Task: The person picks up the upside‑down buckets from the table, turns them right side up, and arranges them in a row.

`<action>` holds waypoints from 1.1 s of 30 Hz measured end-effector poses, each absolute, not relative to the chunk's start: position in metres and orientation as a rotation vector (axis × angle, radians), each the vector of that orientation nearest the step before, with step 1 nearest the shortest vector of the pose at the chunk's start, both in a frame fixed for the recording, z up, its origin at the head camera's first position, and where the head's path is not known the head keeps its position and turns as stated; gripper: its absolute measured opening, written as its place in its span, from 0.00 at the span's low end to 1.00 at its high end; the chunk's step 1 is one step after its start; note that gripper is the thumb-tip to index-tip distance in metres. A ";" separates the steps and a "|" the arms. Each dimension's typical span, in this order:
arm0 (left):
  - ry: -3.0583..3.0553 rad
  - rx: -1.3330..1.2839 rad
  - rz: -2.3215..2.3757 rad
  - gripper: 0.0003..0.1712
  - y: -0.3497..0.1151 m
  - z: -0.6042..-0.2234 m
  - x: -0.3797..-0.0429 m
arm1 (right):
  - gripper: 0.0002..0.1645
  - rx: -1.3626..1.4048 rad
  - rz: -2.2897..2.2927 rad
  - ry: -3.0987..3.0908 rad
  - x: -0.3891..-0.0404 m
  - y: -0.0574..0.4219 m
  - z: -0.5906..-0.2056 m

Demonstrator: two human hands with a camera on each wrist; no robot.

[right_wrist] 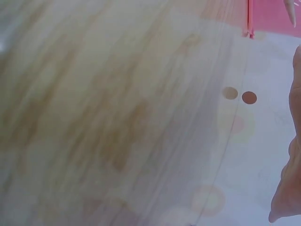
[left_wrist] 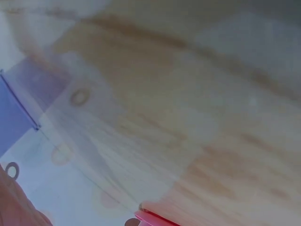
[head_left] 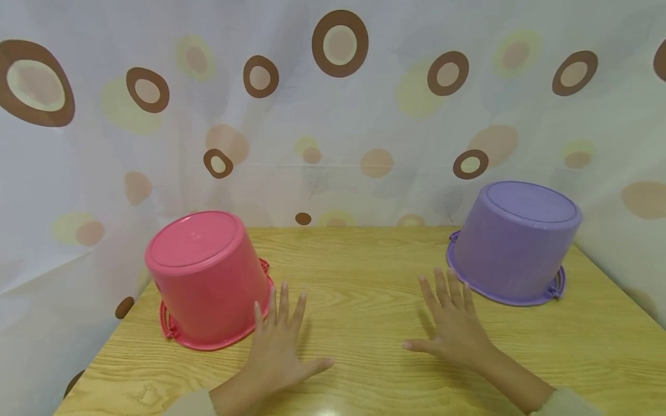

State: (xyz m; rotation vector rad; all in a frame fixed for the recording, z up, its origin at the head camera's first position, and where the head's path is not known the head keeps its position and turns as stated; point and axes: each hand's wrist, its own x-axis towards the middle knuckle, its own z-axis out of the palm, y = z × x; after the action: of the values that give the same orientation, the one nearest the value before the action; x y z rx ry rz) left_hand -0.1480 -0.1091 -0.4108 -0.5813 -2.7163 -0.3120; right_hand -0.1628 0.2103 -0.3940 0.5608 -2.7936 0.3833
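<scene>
Fingers of the left hand (head_left: 274, 353) fanned wide, thumb turned inward, nothing held. Much the same in the right hand (head_left: 457, 332): fingers straight and spread, thumb pointing inward, nothing in the grip. Backs of both hands upward, wide apart over the table (head_left: 359, 323); no telling whether resting on the wood or just above.

Right by the left fingertips, the pink bucket (head_left: 210, 289), upside down with base up; index and middle fingertips overlapping its rim in the head view, contact impossible to judge. Just past the right fingertips, the purple bucket (head_left: 512, 254), likewise upturned, set farther back.

For a sure hold, probably best to go low on the wall near the rim, one palm to each side: walls narrowing toward the base, so likely slippery for a grip higher up. Mind the handles, pink (head_left: 170, 333) and purple (head_left: 557, 290), lying down around the rims; probably loose at the hinges and apt to swing or snag a finger. Insides hidden, so any lift best slow and straight up rather than dragged. Longer reach needed on the right.

Behind everything, a spotted cloth (head_left: 343, 124).
</scene>
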 end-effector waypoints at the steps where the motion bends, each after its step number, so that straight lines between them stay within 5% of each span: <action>1: -2.702 -0.581 -0.306 0.63 -0.110 -0.412 -0.147 | 0.71 0.568 0.386 -2.791 -0.163 0.209 -0.394; 33: -2.831 -0.457 -0.209 0.65 -0.145 -0.419 -0.116 | 0.73 0.802 0.508 -2.849 -0.177 0.169 -0.397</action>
State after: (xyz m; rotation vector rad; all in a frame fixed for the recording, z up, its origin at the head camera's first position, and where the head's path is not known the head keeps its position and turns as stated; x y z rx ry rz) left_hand -0.1160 -0.1452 -0.4189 -0.4568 -2.8312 -0.2085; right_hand -0.1765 0.1687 -0.3965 0.8017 -2.8488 0.5078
